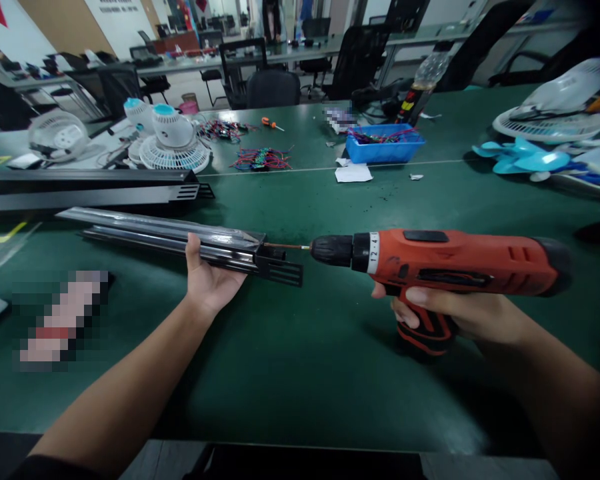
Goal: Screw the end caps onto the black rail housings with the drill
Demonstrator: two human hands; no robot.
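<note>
My left hand (211,283) is closed around a long black metal profile (180,241) near its slotted end, thumb on top and fingers underneath. Shiny clear film covers part of the profile. In my right hand (460,310) is a red and black cordless drill (460,257), gripped by its handle and pointing left. A long thin driver bit (293,247) runs from the chuck to the end of the profile. Whether the tip sits in a screw there is hidden. The drill's battery base hangs just over the green table (290,373).
More black profiles (80,190) lie at the left. Behind are white fan parts (173,143), wired circuit boards (263,158), an orange screwdriver (271,124) and a blue bin (385,148) of wires. Blue fan blades (523,157) are at the right, a bottle (423,83) behind.
</note>
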